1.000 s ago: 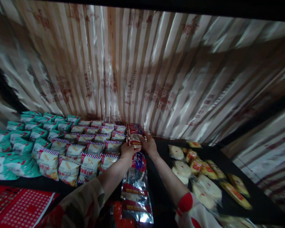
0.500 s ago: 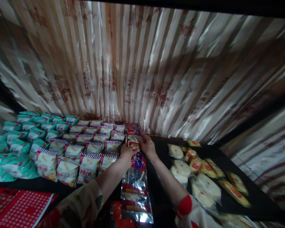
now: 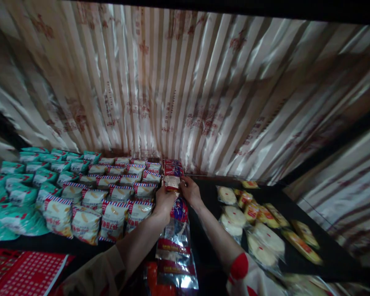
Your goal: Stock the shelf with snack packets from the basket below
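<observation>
A flat red, white and silver snack packet [image 3: 172, 182] lies between my hands at the far end of a column of packets. My left hand [image 3: 165, 203] grips its near left edge, thumb laid across the lower border. On the opposite side, my right hand [image 3: 190, 190] pinches the right edge with bent fingers. Below them, more shiny packets [image 3: 174, 242] run in an overlapping strip toward me, some red and blue, some silver with dark red bands. To the left of my left hand stand cream snack bags [image 3: 114, 218] with striped red-and-blue tops, in several rows.
Teal bags [image 3: 24, 193] fill the far left of the black table [image 3: 205, 242]. Wrapped round pale cakes [image 3: 234, 216] and yellow packets [image 3: 302, 246] lie on the right. A red patterned sheet [image 3: 24, 271] is at lower left. Striped plastic sheeting [image 3: 185, 82] hangs behind.
Both hands stay on the same packet, with only a slight shift of the fingers. The whole view has moved a little.
</observation>
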Available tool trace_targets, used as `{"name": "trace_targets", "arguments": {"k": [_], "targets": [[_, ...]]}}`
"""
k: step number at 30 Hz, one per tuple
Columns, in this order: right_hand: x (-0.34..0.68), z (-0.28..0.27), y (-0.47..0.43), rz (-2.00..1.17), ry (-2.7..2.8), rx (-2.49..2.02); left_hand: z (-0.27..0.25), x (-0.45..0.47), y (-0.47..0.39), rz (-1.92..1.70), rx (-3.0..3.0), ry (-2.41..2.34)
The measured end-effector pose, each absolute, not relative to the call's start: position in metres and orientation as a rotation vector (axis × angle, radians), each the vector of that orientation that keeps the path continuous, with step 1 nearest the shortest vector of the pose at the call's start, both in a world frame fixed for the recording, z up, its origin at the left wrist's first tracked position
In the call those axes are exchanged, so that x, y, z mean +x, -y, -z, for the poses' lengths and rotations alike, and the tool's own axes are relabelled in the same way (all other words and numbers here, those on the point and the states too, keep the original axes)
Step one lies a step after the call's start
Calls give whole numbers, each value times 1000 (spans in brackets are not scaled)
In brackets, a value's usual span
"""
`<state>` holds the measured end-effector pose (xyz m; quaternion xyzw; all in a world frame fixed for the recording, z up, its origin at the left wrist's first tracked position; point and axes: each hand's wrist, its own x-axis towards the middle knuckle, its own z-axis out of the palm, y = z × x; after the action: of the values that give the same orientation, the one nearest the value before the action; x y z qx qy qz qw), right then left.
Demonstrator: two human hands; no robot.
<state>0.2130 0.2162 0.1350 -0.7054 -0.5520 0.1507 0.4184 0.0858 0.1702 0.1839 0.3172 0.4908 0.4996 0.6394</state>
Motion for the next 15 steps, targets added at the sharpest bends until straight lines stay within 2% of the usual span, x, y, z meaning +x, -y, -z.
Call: {"name": "trace_targets", "arguments": {"k": [15], "targets": [[214,-141,-195,-378,1318,-1691,-190,67,-145,-1116,838,-1152]]}}
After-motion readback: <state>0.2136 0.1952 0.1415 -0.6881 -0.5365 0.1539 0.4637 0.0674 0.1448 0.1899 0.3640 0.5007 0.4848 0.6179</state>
